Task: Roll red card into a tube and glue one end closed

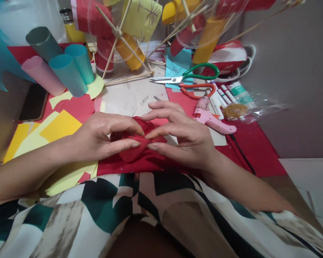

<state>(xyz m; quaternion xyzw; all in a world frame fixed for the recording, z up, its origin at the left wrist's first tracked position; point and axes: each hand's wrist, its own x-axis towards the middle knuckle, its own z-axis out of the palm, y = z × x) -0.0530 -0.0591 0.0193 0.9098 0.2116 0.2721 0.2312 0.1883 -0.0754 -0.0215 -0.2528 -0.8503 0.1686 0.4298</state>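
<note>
Left of the pink glue gun (215,123) and a little nearer the wearer, a folded red piece (131,153) sits between two bare hands; whether it is cloth or stiff paper is hard to tell. The left hand (103,138) pinches it narrowly between thumb and forefinger, and the right hand (187,139) does the same right beside it, its other fingers lifted and spread.

The step looks like gathering or pressing a fold. To do it well, keep both thumbs under the edge and the forefingers on top, work in short stretches, and level the layers before squeezing. A light, even pinch should stop the fold creeping; if the material is soft, pulling the hands apart could skew it.

Beyond the glue gun lie scissors (174,80) with green and orange loops, best left there while the fingers work. Well left of the glue gun, yellow paper (61,127) lies close to the left wrist, so that forearm should stay light to avoid dragging sheets.
</note>
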